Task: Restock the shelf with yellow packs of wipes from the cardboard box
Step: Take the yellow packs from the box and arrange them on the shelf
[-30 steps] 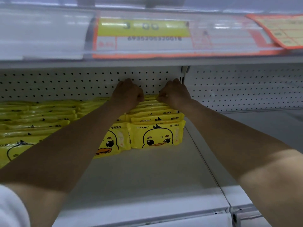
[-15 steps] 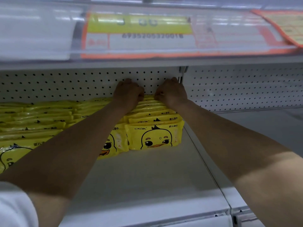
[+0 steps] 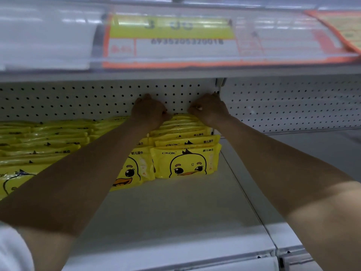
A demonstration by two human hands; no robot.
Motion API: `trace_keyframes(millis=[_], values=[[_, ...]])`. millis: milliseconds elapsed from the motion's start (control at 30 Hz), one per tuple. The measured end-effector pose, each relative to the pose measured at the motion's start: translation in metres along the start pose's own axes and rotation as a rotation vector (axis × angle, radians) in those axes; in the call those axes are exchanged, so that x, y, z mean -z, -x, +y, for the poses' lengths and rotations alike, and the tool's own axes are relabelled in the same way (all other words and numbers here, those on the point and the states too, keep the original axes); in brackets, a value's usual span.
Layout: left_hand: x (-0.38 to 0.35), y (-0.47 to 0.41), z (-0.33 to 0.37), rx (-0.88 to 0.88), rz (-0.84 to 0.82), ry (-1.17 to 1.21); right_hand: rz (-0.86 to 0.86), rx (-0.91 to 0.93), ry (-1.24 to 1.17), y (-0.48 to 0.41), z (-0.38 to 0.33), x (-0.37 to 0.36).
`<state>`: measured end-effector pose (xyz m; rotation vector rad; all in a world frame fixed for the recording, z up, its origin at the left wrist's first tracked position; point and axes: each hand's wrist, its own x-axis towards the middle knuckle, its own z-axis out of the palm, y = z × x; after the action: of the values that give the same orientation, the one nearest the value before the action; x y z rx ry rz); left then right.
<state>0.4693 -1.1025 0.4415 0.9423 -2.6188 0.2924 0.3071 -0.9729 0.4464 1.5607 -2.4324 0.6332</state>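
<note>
Yellow packs of wipes with a duck face stand in rows on the white shelf (image 3: 166, 216). The right-hand row (image 3: 187, 163) runs back to the pegboard wall. Both my arms reach deep into the shelf. My left hand (image 3: 148, 112) and my right hand (image 3: 210, 110) sit at the rear of that row, fingers curled down over the tops of the hindmost packs. The fingertips are hidden behind the hands. A second row (image 3: 132, 173) stands under my left forearm, and more packs (image 3: 39, 137) fill the left side. The cardboard box is out of view.
The upper shelf's front edge carries a yellow and orange price label (image 3: 172, 40) close above my arms. A white pegboard (image 3: 78, 98) backs the shelf. A divider post (image 3: 218, 85) separates a neighbouring shelf bay (image 3: 312, 149) on the right. Bare shelf lies in front of the rows.
My hands have stayed at the back of the right-hand row, with the right hand shifting slightly. The view has moved a little.
</note>
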Motion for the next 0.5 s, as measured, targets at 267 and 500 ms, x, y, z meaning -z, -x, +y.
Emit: trace_keyframes(millis=[267,500], values=[[0.034,0.046,0.006,-0.189,-0.204,0.311,-0.143,-0.207,-0.375,0.042,0.010,0.019],[0.024,0.067,0.027,-0.324,-0.407,0.154,-0.251,-0.226,-0.476,0.050,-0.010,0.002]])
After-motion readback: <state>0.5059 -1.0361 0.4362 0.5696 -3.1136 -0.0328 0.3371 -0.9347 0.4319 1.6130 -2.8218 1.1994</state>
